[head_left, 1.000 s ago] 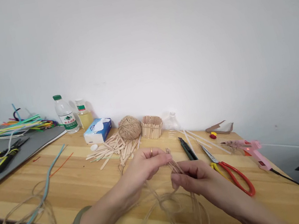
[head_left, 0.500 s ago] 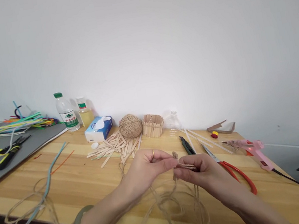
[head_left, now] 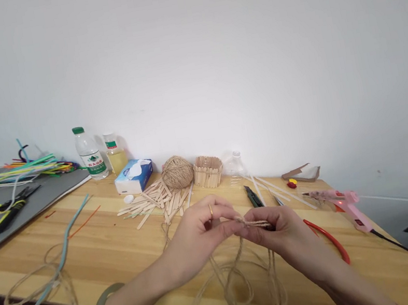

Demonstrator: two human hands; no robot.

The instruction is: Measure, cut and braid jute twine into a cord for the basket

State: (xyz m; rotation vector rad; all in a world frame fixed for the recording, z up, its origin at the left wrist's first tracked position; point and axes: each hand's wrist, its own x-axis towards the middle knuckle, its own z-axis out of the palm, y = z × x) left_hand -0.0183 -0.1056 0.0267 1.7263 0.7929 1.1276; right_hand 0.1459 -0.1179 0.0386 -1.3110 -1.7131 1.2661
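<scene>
Jute twine (head_left: 228, 287) hangs in loops below my hands and trails over the table's front edge. My left hand (head_left: 205, 226), with a ring and a green bangle on its wrist, pinches the twine between thumb and fingers. Close against it, my right hand (head_left: 280, 228) grips several strands of the same twine, their doubled part lying across its fingers. The fingertips of both hands meet and hide the exact spot where the strands cross. Red-handled scissors (head_left: 332, 240) lie partly hidden behind my right hand.
Behind my hands are a twine ball (head_left: 177, 172), a stick basket (head_left: 208, 171), loose craft sticks (head_left: 156, 197) and a box cutter (head_left: 253, 196). A pink glue gun (head_left: 350, 205) lies at right. Bottles (head_left: 92, 159), a tissue box (head_left: 134, 176) and pliers (head_left: 11, 212) are at left.
My left fingers have closed in over the twine by my right fingertips; the short bit that stuck up between them no longer shows. My right hand now covers more of the scissors.
</scene>
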